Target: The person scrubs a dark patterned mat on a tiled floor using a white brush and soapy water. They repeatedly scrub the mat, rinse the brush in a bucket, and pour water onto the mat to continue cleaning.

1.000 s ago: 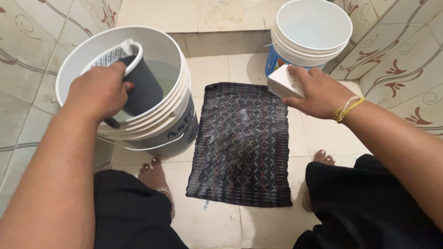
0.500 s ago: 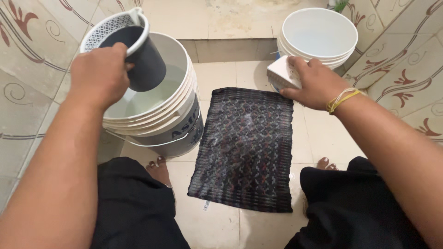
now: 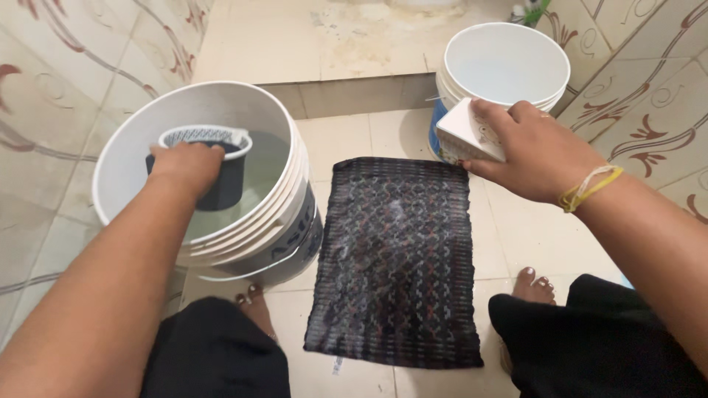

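Mug (image 3: 210,173) of dark grey plastic, with a white latticed rim, sits down inside the big white bucket (image 3: 133,140) on my left, low over the water; but I go from nearest outward; closest to me are my knees in black cloth (image 3: 214,354), and my bare feet on the pale floor tiles (image 3: 346,368), the left foot (image 3: 254,306) tucked against the base of the big bucket, the right foot (image 3: 535,284) just off the mat's right edge; between my feet lies a dark patterned mat (image 3: 394,258), flat on the tiles, rectangular, woven in black with reddish and pale flecks, and a whitish soapy patch shows near its upper middle; my left hand (image 3: 184,162) reaches over the bucket's near rim and is closed round the mug from above, fingers curled over its edge, so the mug stands roughly upright in the bucket; the bucket itself stands just beside the mat's left edge; my right hand (image 3: 535,151), with a yellow thread band (image 3: 586,188) at the wrist, is clasped over a white scrubbing brush (image 3: 468,133), holding it at the mat's far right corner; just behind that hand stands a smaller white bucket (image 3: 509,63) with a blue label; farther back runs a raised tiled step (image 3: 324,44); patterned wall tiles (image 3: 649,110) close both sides.
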